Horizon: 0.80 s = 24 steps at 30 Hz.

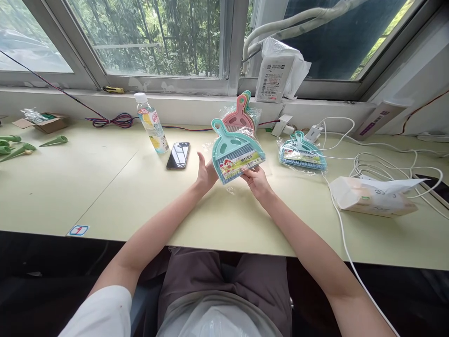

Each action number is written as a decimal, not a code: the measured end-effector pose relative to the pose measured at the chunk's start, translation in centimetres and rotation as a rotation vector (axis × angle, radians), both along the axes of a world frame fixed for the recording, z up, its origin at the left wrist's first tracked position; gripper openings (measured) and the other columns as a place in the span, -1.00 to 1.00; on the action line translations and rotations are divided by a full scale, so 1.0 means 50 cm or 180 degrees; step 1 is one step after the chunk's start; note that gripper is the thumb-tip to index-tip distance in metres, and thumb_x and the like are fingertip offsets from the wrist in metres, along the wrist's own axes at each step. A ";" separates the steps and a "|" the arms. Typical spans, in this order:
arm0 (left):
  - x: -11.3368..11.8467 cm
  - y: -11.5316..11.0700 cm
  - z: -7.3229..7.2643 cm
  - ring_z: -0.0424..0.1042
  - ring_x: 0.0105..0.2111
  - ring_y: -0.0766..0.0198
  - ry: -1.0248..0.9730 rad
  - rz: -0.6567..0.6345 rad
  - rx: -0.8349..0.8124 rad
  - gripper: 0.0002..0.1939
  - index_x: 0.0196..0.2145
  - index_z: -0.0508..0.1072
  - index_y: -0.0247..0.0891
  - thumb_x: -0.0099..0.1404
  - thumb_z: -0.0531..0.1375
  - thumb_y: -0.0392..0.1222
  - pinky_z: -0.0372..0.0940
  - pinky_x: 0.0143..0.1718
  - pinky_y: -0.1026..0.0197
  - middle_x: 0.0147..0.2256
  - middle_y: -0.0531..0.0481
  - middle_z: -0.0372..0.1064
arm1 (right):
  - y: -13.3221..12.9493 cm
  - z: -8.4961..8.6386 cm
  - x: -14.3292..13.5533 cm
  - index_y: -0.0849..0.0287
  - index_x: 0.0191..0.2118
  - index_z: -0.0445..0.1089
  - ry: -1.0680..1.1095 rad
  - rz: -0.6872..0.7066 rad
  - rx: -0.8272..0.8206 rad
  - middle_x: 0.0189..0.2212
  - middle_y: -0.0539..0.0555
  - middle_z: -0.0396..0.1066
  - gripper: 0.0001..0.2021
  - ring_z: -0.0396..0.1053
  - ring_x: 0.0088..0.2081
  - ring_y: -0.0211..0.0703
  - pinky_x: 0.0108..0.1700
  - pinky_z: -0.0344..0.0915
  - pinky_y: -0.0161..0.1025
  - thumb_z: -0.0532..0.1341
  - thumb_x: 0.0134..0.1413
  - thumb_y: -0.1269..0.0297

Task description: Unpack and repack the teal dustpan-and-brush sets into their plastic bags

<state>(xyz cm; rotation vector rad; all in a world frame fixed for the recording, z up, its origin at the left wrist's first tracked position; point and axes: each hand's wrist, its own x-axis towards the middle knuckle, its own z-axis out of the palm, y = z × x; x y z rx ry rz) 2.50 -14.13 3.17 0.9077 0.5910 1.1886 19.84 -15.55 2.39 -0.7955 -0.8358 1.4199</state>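
Observation:
A teal dustpan-and-brush set [235,152] in clear wrap, with a yellow printed label, is held up between my two hands above the table. My left hand [207,175] supports its left side, thumb raised and the other fingers partly hidden behind it. My right hand [257,182] grips its lower right edge. Right behind stand pink and green dustpans [240,114], leaning near the window ledge. Another wrapped teal set [302,153] lies on the table to the right.
The pale table [115,201] carries a phone [178,155], a drink bottle [152,124], green cone-shaped pieces [16,149] at the far left, a tissue pack [377,195] and loose white cables [382,164] at right. A white box [275,78] stands on the ledge.

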 end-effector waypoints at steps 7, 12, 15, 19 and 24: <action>0.013 -0.014 0.000 0.40 -0.02 0.09 0.0545 0.0007 0.0151 -0.39 0.07 0.27 -0.21 0.08 0.33 -0.07 0.27 0.06 0.03 -0.06 -0.11 0.43 | 0.009 -0.007 0.006 0.11 -0.25 0.37 -0.0051 -0.0203 -0.0022 -0.15 0.02 0.47 -0.61 0.44 -0.06 -0.08 0.05 0.42 -0.08 0.43 -0.31 0.34; 0.015 -0.013 -0.008 0.45 -0.11 0.11 0.0761 0.0058 -0.0089 -0.55 -0.10 0.38 -0.30 0.03 0.32 -0.21 0.29 0.00 0.05 -0.13 -0.11 0.47 | 0.005 -0.006 0.003 0.12 -0.24 0.37 -0.0121 -0.0222 -0.0034 -0.16 0.01 0.47 -0.63 0.45 -0.07 -0.08 0.05 0.41 -0.08 0.41 -0.28 0.35; 0.015 -0.017 -0.012 0.45 -0.17 0.12 0.0914 0.0124 -0.0109 -0.58 -0.12 0.37 -0.28 0.04 0.31 -0.18 0.36 -0.13 0.06 -0.13 -0.11 0.46 | 0.009 -0.010 0.006 0.12 -0.25 0.37 -0.0122 -0.0189 -0.0089 -0.19 0.00 0.49 -0.64 0.47 -0.10 -0.10 0.04 0.42 -0.10 0.40 -0.27 0.38; 0.025 -0.022 -0.017 0.45 -0.19 0.13 0.1011 0.0306 -0.0208 -0.50 -0.05 0.30 -0.20 0.03 0.30 -0.21 0.41 -0.25 0.10 -0.10 -0.07 0.43 | 0.023 -0.013 0.015 0.15 -0.29 0.38 -0.0242 0.0007 -0.0289 -0.24 0.02 0.53 -0.71 0.50 -0.19 -0.13 -0.03 0.46 -0.15 0.39 -0.24 0.41; 0.021 -0.013 -0.014 0.49 -0.23 0.10 0.0725 0.0291 -0.0546 -0.44 0.00 0.27 -0.24 0.01 0.25 -0.32 0.43 -0.17 0.00 -0.11 -0.12 0.44 | 0.040 -0.005 0.042 0.18 -0.30 0.40 -0.0623 0.0330 -0.0648 -0.38 0.11 0.55 -0.83 0.53 -0.32 -0.10 -0.22 0.52 -0.17 0.28 0.01 0.21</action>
